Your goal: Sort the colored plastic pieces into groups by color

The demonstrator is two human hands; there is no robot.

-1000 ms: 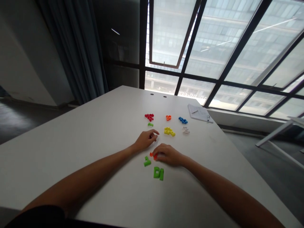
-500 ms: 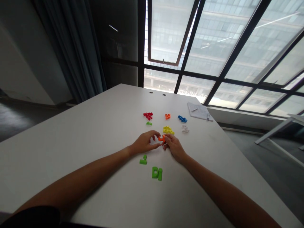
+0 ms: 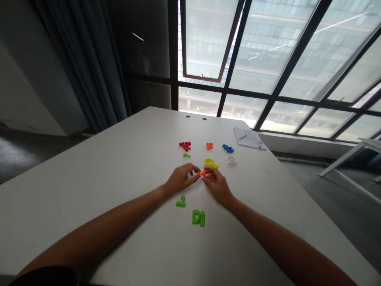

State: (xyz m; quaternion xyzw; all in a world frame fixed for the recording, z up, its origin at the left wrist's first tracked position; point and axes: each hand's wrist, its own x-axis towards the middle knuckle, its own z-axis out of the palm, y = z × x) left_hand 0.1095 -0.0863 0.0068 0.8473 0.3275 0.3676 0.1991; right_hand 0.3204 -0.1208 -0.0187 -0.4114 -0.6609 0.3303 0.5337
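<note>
Between my two hands is a small orange plastic block (image 3: 203, 173). My left hand (image 3: 182, 177) pinches its left end with thumb and fingertips. On its right end, the fingers of my right hand (image 3: 218, 184) are closed. Just behind the right fingers lies a pile of yellow blocks (image 3: 210, 162). Nearer to me, a green block (image 3: 181, 201) rests on the table in front of my left wrist. Two more green pieces, a D-shaped block (image 3: 195, 217) and a bar-shaped block (image 3: 202, 219), lie side by side between my forearms.
Farther back on the white table (image 3: 133, 147) are red blocks (image 3: 185, 145), a green block (image 3: 186, 155), orange blocks (image 3: 209, 145), blue blocks (image 3: 228, 148) and whitish blocks (image 3: 232, 161). Papers with pens (image 3: 250, 139) lie near the right edge, windows beyond.
My left fingers have closed onto the orange block's left end, where they were loosely apart beside it. The block has been turned slightly. The view has shifted a little.
</note>
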